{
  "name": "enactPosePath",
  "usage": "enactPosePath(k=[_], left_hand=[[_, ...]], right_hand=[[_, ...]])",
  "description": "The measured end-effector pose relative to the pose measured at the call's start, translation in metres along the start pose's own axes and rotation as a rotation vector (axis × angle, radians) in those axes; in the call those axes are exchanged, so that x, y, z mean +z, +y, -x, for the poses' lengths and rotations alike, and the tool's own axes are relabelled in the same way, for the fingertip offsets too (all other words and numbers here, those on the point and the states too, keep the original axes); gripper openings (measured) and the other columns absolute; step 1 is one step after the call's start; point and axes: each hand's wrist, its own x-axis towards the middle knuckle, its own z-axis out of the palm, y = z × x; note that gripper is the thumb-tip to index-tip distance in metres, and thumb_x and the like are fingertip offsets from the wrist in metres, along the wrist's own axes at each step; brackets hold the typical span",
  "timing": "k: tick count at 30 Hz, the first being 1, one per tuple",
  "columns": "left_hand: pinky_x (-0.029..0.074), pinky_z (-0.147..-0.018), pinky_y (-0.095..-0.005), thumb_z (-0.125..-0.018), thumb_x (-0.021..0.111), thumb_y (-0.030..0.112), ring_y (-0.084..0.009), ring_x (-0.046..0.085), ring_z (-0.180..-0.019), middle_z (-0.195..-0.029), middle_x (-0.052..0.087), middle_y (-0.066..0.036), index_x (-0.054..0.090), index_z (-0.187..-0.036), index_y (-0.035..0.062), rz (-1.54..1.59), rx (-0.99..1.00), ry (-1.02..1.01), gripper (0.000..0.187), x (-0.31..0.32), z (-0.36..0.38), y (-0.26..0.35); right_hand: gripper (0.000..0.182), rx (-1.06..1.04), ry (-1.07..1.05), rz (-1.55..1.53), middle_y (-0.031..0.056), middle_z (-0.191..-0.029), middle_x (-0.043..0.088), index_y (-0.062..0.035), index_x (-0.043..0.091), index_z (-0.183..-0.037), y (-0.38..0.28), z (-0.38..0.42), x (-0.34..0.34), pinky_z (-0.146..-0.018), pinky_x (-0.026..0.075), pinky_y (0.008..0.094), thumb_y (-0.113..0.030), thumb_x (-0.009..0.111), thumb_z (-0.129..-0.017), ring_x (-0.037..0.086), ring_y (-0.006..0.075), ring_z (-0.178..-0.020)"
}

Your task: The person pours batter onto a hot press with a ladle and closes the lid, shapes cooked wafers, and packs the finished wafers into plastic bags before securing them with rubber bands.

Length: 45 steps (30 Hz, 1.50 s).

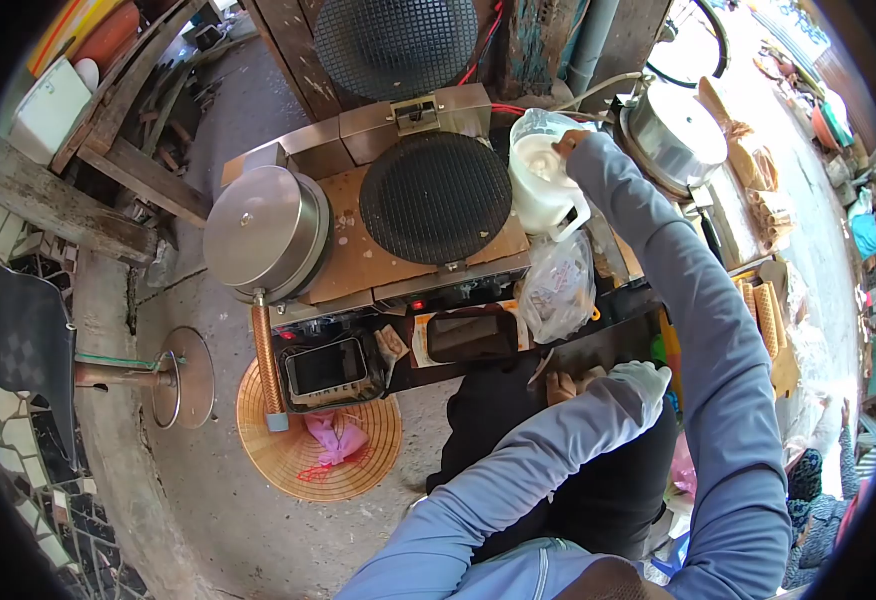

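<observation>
My right hand (pixel 565 143) is at the top of a white translucent pitcher (pixel 548 205) holding a pale, batter-like liquid. Its fingers look closed, but the sleeve and the angle hide what they grip. Over my lap is my left hand (pixel 644 386) in a light glove, fingers curled; I cannot see anything in it. Left of the pitcher lies the dark round lower plate (pixel 436 198) of an opened waffle iron, its gridded upper plate (pixel 398 45) tipped back behind. A knotted clear plastic bag (pixel 560 290) sits below the pitcher.
A closed round iron (pixel 263 225) with a coiled handle (pixel 265 350) stands left; another round metal iron (pixel 678 130) stands right. Dark trays (pixel 331 372) are at the counter's front. A woven hat (pixel 258 440) with a pink bag (pixel 336 437) and a black stool (pixel 33 350) are on the floor.
</observation>
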Motion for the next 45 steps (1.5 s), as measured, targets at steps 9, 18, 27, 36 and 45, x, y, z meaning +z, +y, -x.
enactPosePath(k=[9, 18, 27, 36, 45], left_hand=[[0.046, -0.072, -0.0415, -0.078, 0.052, 0.022, -0.0293, 0.056, -0.088, -0.094, 0.057, -0.015, 0.049, -0.106, 0.0044, 0.037, -0.013, -0.007, 0.033, -0.005, 0.002, -0.008], [0.045, -0.075, -0.0429, -0.077, 0.052, 0.021, -0.0332, 0.057, -0.086, -0.092, 0.057, -0.018, 0.049, -0.106, 0.0031, 0.111, -0.004, 0.138, 0.033, 0.004, 0.006, -0.029], [0.045, -0.073, -0.0401, -0.079, 0.052, 0.022, -0.0343, 0.058, -0.081, -0.089, 0.058, -0.020, 0.049, -0.109, 0.0005, 0.099, 0.028, 0.193, 0.037, -0.004, 0.020, -0.035], [0.043, -0.079, -0.0415, -0.077, 0.054, 0.024, -0.0354, 0.056, -0.091, -0.096, 0.058, -0.021, 0.048, -0.111, 0.0015, 0.113, -0.034, 0.138, 0.041, -0.003, 0.017, -0.045], [0.043, -0.080, -0.0408, -0.078, 0.052, 0.025, -0.0354, 0.055, -0.092, -0.099, 0.058, -0.020, 0.047, -0.112, 0.0038, 0.106, -0.053, 0.094, 0.040, -0.004, 0.014, -0.047]], right_hand=[[0.036, 0.043, -0.027, 0.090, 0.0112, -0.082, 0.063, -0.0106, 0.063, -0.090, -0.006, 0.011, 0.016, -0.069, 0.047, 0.0340, -0.044, 0.057, -0.077, 0.061, 0.0275, -0.076], [0.032, 0.395, 0.122, -0.465, 0.0082, -0.089, 0.064, -0.0080, 0.063, -0.091, 0.000, 0.025, -0.025, -0.074, 0.045, 0.0314, -0.033, 0.042, -0.087, 0.060, 0.0222, -0.083], [0.013, 0.597, 0.267, -0.927, 0.0032, -0.064, 0.055, -0.0087, 0.059, -0.083, 0.070, 0.024, -0.051, -0.048, 0.041, 0.0263, -0.021, 0.057, -0.080, 0.051, 0.0142, -0.053], [0.017, 0.573, 0.332, -0.853, 0.0046, -0.065, 0.056, -0.0100, 0.058, -0.087, 0.067, 0.046, -0.076, -0.047, 0.040, 0.0263, -0.026, 0.053, -0.082, 0.051, 0.0149, -0.052], [0.021, 0.726, 0.196, -1.311, 0.0037, -0.064, 0.054, -0.0100, 0.055, -0.095, 0.130, 0.047, -0.052, -0.043, 0.038, 0.0262, -0.027, 0.048, -0.084, 0.047, 0.0146, -0.048]])
